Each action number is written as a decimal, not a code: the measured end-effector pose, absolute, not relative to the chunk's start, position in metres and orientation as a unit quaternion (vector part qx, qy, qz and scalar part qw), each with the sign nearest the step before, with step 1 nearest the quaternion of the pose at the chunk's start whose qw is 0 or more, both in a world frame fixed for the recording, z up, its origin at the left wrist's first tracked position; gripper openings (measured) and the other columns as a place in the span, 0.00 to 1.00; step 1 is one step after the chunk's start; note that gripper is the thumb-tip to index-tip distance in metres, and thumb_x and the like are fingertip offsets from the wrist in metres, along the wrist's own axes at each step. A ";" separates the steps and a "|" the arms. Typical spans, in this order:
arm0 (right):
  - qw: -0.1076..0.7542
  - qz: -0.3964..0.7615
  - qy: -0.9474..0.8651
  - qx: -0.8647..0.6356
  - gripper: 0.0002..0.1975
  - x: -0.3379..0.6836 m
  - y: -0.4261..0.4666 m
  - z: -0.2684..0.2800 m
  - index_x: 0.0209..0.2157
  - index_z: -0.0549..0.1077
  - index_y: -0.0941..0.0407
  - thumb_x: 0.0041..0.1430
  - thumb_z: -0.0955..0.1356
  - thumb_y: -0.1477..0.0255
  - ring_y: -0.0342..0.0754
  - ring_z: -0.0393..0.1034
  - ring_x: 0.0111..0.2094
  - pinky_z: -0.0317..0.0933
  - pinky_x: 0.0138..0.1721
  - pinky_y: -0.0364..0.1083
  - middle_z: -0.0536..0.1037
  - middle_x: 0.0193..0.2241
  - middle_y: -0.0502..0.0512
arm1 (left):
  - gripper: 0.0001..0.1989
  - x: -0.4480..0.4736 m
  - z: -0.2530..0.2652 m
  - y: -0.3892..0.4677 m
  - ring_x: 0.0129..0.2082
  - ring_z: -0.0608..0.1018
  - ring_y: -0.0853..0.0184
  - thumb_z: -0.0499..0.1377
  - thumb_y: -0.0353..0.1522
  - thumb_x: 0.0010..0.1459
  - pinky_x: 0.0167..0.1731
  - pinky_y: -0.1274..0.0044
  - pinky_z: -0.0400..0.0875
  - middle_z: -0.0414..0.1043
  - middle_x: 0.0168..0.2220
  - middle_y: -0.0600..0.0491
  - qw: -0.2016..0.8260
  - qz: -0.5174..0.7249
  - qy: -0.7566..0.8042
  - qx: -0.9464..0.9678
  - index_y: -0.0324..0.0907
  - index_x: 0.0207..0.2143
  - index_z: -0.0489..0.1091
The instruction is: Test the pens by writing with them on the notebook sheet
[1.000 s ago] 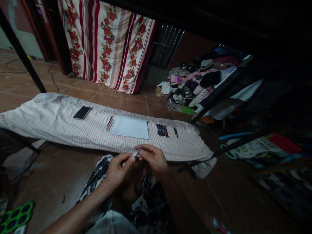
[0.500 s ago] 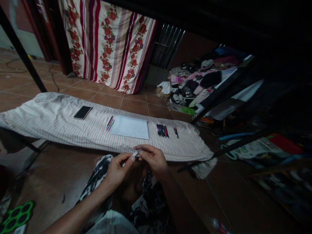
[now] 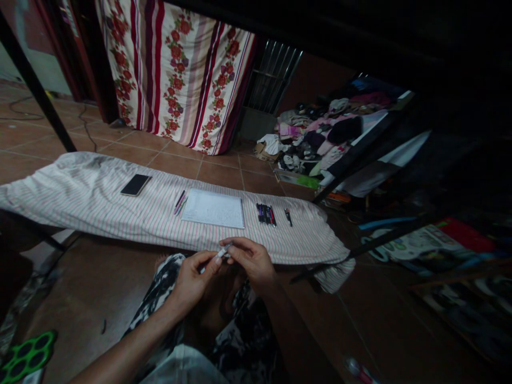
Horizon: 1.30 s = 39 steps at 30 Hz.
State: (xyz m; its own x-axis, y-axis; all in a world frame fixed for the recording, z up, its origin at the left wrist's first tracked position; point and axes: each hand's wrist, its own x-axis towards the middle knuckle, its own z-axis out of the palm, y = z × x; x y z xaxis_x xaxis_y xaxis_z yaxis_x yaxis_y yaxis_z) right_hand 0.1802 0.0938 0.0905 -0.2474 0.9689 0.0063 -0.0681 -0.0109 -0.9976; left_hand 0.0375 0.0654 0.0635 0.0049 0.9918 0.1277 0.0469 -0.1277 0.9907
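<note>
Both hands meet over my lap, just in front of the bench's near edge. Between them is a slim white pen [image 3: 221,252], partly covered by fingers. My left hand [image 3: 199,274] is closed around its lower end. With thumb and fingertips, my right hand [image 3: 252,261] pinches the other end. Beyond the hands, a spiral notebook [image 3: 213,208] lies open on the striped cloth [image 3: 160,218]; marks on its page are too faint to read. A few pens [image 3: 180,202] lie left of it. To its right are a row of several dark pens [image 3: 266,215] and a small separate group [image 3: 288,216].
A phone [image 3: 136,184] lies on the cloth at the left. Dark metal bars [image 3: 38,80] rise at the bench's ends. Behind it hangs a flowered curtain [image 3: 176,69], with piled clothes [image 3: 320,133] at the right. A green object with round holes [image 3: 30,354] is at lower left.
Both hands hold almost the same position and grip on the pen. The view has shifted very slightly; the things on the cloth have stayed put.
</note>
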 end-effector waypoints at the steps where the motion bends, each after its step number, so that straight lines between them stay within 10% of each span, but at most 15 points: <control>1: 0.450 0.574 -0.541 -0.419 0.09 0.180 0.094 0.090 0.31 0.75 0.56 0.46 0.70 0.67 0.39 0.68 0.26 0.62 0.28 0.39 0.77 0.28 0.51 | 0.10 0.038 0.063 0.065 0.28 0.75 0.66 0.57 0.34 0.50 0.29 0.79 0.68 0.76 0.26 0.52 0.455 0.518 0.477 0.546 0.38 0.31 0.76; 39: 0.459 0.597 -0.518 -0.405 0.13 0.180 0.094 0.089 0.35 0.73 0.55 0.44 0.72 0.69 0.42 0.70 0.29 0.63 0.28 0.40 0.77 0.34 0.54 | 0.11 0.036 0.064 0.065 0.28 0.74 0.66 0.57 0.34 0.49 0.29 0.79 0.68 0.75 0.25 0.51 0.461 0.518 0.475 0.541 0.38 0.31 0.76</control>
State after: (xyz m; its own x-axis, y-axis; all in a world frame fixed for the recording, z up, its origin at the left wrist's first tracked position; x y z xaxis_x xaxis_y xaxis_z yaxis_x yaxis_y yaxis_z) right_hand 0.1802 0.0943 0.0885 -0.2498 0.9683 -0.0075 -0.1292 -0.0411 -0.9908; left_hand 0.0363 0.0650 0.0639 0.0107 0.9924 0.1227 0.0363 -0.1230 0.9917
